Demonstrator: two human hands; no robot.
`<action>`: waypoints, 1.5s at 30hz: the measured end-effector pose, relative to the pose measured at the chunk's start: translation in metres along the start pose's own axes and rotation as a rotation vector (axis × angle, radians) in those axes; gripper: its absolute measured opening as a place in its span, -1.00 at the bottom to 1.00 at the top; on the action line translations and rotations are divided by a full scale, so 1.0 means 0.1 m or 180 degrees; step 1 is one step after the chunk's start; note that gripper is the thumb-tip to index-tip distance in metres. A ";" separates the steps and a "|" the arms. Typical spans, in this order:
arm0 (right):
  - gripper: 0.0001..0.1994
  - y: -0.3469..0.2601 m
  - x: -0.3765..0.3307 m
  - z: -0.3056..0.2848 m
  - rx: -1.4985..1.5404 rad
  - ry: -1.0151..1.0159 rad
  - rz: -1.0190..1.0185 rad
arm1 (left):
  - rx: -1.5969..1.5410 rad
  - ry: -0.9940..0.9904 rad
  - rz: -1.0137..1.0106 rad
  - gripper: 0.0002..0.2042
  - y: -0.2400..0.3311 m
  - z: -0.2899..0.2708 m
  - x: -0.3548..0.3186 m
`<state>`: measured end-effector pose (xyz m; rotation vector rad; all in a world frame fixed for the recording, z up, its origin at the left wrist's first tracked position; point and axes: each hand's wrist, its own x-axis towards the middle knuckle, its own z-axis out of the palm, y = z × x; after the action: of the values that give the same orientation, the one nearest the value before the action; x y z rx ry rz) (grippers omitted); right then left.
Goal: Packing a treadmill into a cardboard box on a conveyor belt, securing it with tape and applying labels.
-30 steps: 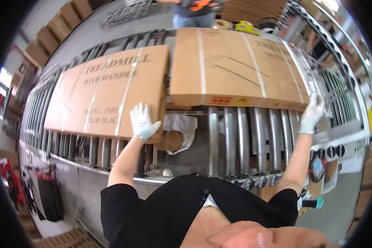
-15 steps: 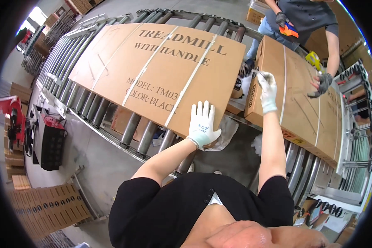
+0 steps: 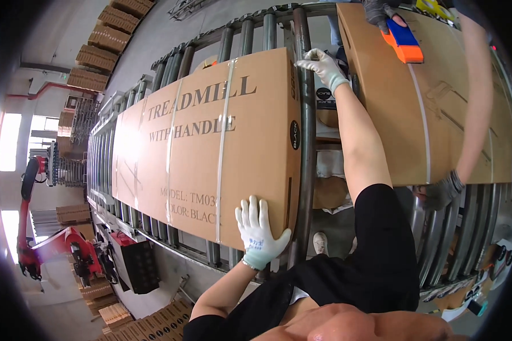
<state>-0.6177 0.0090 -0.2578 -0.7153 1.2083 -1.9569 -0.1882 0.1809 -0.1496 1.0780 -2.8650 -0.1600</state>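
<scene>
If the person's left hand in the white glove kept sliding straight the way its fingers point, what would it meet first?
The left hand lies flat on the big cardboard box, fingers pointing up its face. Going on, it would probably meet the white strap around the box first, though the exact line is hard to judge.

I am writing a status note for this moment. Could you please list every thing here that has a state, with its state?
Large strapped carton: closed, lying flat on the roller conveyor.
Left hand: gloved, open, flat on the carton's near corner.
Right hand: gloved, fingers on the carton's far corner.
Second carton: closed, strapped, flat on the rollers.
Orange and blue tool: held on the second carton by another person's gloved hand.
</scene>
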 end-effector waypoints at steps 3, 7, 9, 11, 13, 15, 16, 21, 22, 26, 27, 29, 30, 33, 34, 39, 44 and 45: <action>-0.74 0.10 0.13 0.02 -0.0048 -0.0388 0.0049 | 0.0006 0.0001 0.0014 -0.06 -0.07 0.06 0.04; -0.76 0.20 0.28 0.05 0.0169 -0.1082 0.0055 | 0.0069 -0.0017 0.0021 -0.06 -0.15 0.12 0.08; -0.77 0.33 0.43 0.01 -0.0096 -0.1168 -0.0046 | 0.0103 -0.0026 0.0023 -0.06 -0.17 0.16 0.12; -0.79 0.47 0.57 0.02 -0.0657 -0.1156 -0.0109 | 0.0099 -0.0116 0.0010 -0.06 -0.16 0.16 0.13; -0.73 0.56 0.65 0.02 -0.0415 -0.1186 0.0127 | 0.0132 -0.0137 -0.0024 -0.06 -0.16 0.16 0.15; -0.63 0.65 0.70 0.12 -0.0067 -0.0518 0.0532 | 0.0150 -0.0134 -0.0036 -0.06 -0.16 0.14 0.14; -0.56 0.74 0.75 0.11 0.0162 -0.0404 0.0488 | 0.0140 -0.0141 -0.0038 -0.06 -0.15 0.15 0.15; -0.08 1.04 0.52 0.35 0.0881 0.0108 0.0221 | 0.0195 -0.0085 0.0002 -0.07 -0.14 0.16 0.15; -0.05 0.99 0.38 0.42 0.0838 0.0107 0.0316 | 0.0205 -0.0041 0.0010 -0.07 -0.15 0.16 0.14; 0.05 0.90 -0.23 0.42 0.0443 -0.0047 0.0163 | 0.0165 0.0042 0.0069 -0.08 -0.21 0.24 0.16; 0.13 0.75 -0.50 0.53 -0.0077 -0.0005 0.0404 | 0.0120 0.0142 0.0091 -0.08 -0.26 0.26 0.14; 0.32 0.69 -1.07 0.66 -0.0893 -0.0271 0.0448 | 0.0157 0.0169 0.0053 -0.09 -0.35 0.26 0.09; 0.31 0.80 -1.43 0.67 -0.1301 -0.0428 0.0119 | 0.0125 0.0224 0.0108 -0.09 -0.37 0.28 0.13; 0.20 0.73 -2.90 0.86 -0.1945 -0.1226 0.0100 | 0.0109 0.0464 0.0049 -0.13 -0.60 0.32 0.07; 0.11 0.69 -3.41 0.82 -0.1855 -0.1434 0.0104 | 0.0128 0.0523 0.0070 -0.14 -0.67 0.32 0.03; -0.47 0.12 -4.96 0.08 -0.1725 -0.1663 0.1152 | 0.0239 0.0679 0.0114 -0.17 -1.13 0.33 0.08; -0.62 -0.55 -5.23 -0.73 -0.2477 -0.0505 0.1765 | 0.1089 0.1006 -0.0235 -0.33 -1.40 0.42 0.13; -0.63 -0.39 -5.34 -0.99 -0.2483 -0.0204 0.1387 | 0.1210 0.0604 -0.0627 -0.40 -1.05 0.32 0.30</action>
<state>-0.3889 0.5009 -0.3078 -0.7865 1.9176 -1.0737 -0.1455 0.0851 -0.1929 1.3523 -2.6753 0.4694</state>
